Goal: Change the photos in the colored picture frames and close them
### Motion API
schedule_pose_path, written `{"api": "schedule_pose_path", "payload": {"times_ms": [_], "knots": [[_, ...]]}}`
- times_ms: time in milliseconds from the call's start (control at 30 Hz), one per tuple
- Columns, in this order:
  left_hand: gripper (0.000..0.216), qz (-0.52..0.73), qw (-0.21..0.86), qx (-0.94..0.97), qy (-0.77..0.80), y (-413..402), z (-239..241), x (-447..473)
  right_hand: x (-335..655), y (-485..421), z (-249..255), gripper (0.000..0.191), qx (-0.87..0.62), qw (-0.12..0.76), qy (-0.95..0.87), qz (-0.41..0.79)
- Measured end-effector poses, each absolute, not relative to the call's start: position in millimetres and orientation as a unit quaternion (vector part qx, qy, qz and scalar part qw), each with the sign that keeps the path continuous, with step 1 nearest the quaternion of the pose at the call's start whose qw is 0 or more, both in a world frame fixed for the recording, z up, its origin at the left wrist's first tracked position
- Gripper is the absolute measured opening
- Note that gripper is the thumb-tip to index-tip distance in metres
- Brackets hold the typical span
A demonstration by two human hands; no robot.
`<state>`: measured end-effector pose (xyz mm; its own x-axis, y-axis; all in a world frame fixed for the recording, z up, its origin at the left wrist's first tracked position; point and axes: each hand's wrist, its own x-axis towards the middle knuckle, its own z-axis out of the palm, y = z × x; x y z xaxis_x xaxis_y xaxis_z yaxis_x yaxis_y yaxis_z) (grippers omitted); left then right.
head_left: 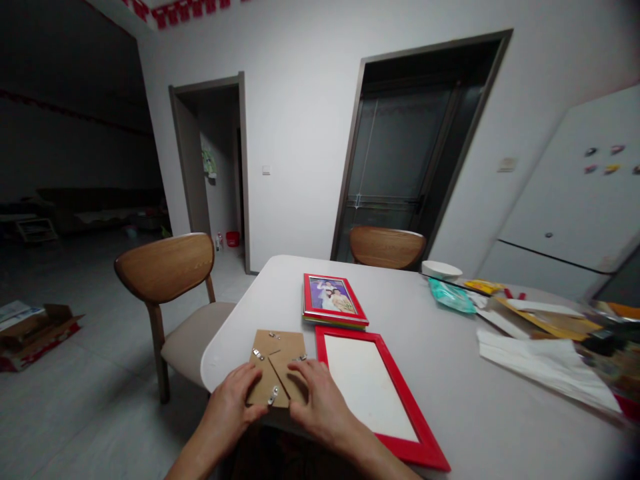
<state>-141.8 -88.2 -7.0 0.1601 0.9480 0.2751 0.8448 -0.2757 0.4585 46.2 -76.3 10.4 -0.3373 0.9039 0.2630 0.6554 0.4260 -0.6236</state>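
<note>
A brown picture-frame backing board [265, 380] with small metal clips lies at the near left edge of the white table. A dark diagonal slit, maybe the folding stand's edge, crosses its middle. My left hand [231, 398] holds its lower left side, fingers on the left edge and thumb at the bottom corner. My right hand [323, 403] grips the right side, fingers curled over the edge by a clip. Right of the board lies a red rectangular frame [384, 437], pale inside. Behind it, a red picture frame [336, 315] with a photo of people lies on a small stack.
On the table's right are a white bowl [441, 270], a teal packet [451, 296], white paper [545, 367] and other clutter. Wooden chairs stand at the left [167, 270] and far side [387, 247]. An open cardboard box [43, 333] sits on the floor at left.
</note>
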Motion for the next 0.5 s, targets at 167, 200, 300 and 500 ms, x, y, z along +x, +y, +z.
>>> {"api": "schedule_pose_path", "payload": {"times_ms": [167,200,300,500], "knots": [[0.046,0.289,0.129,0.796,0.516,-95.0,15.3,-88.1,110.8,-89.2,23.9,0.045,-0.527,0.298,-0.768,0.212],[0.045,0.288,0.139,0.805,0.500,-95.7,17.6,-76.4,124.7,-92.7,23.4,0.045,-0.541,0.290,-0.761,0.210],[0.039,0.277,0.167,0.828,0.458,-95.7,18.1,-46.0,160.4,-100.5,18.6,0.043,-0.579,0.266,-0.747,0.191],[0.030,0.242,0.182,0.843,0.444,-86.8,6.6,-16.1,189.8,-94.9,8.6,0.041,-0.605,0.236,-0.745,0.152]]}}
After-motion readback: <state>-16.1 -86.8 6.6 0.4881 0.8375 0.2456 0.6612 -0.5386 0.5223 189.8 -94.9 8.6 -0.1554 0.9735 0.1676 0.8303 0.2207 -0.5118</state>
